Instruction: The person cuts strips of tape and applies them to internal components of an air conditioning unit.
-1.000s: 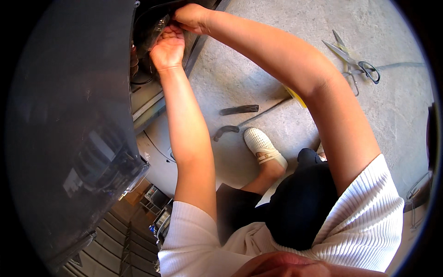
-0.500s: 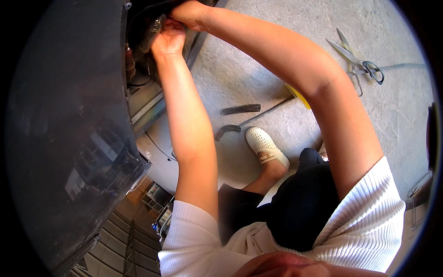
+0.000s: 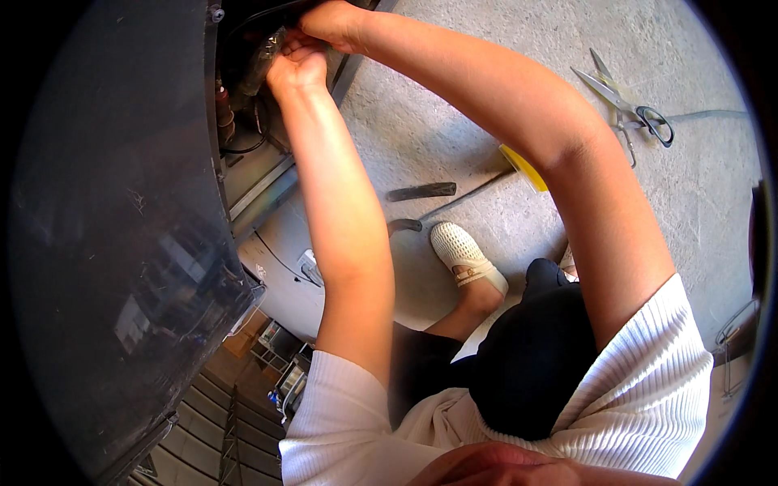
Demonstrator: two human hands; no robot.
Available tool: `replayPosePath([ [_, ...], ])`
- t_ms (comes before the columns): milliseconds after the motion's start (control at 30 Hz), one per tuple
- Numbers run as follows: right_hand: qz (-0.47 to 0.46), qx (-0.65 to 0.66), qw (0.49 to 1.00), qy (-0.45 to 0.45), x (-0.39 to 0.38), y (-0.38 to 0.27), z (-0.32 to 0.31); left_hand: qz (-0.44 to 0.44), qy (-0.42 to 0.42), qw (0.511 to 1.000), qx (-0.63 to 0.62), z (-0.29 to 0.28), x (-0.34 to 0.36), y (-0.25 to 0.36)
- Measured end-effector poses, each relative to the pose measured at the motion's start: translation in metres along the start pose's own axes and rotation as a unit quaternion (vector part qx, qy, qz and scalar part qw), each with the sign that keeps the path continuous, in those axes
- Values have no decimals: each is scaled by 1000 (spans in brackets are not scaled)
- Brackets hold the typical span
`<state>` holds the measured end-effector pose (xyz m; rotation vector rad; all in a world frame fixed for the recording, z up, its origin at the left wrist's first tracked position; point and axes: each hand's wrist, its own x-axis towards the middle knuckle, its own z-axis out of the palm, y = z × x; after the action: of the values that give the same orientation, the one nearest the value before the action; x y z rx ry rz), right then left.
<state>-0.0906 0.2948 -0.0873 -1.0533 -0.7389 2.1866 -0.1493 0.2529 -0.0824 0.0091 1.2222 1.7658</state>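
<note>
Both my arms reach into the dark opening at the side of a large black-panelled machine [image 3: 121, 202]. My left hand [image 3: 298, 70] is palm up inside it, fingers curled; what they close on is hidden. A dark, shiny piece that looks wrapped in film [image 3: 264, 61] lies right against this hand. My right hand [image 3: 331, 24] is just beyond, close to the left fingertips, with its own fingers hidden in the shadow. Lower in the opening, a reddish-brown fitting [image 3: 224, 113] and a thin dark cable show.
On the concrete floor lie two short dark hose pieces [image 3: 421, 192], beside my shoe [image 3: 458, 249]. Large scissors [image 3: 628, 101] rest open at the upper right, over another metal tool. A yellow object [image 3: 525, 168] sits partly behind my right arm. A metal frame rail [image 3: 263, 194] edges the opening.
My left forearm and elbow have shifted slightly right, covering more of the curved hose piece. The left hand has turned a little. My right arm is almost unmoved.
</note>
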Motion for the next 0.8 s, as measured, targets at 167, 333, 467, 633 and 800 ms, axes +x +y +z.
replayPosePath([
  [167, -26, 44, 994, -95, 39, 39, -29, -68, -88, 984, -139, -10, 2, 2],
  [333, -3, 95, 990, -107, 35, 37, -26, -61, -133, 973, -177, -3, -13, -1],
  [467, 21, 49, 994, -100, 31, 33, -29, -70, -174, 963, -194, -1, -17, -4],
  [633, 12, 92, 991, -94, 37, 39, -26, -130, -180, 964, -144, -5, -6, 3],
  [800, 23, 58, 992, -108, 39, 40, -25, -139, -132, 977, -98, -15, 6, 9],
])
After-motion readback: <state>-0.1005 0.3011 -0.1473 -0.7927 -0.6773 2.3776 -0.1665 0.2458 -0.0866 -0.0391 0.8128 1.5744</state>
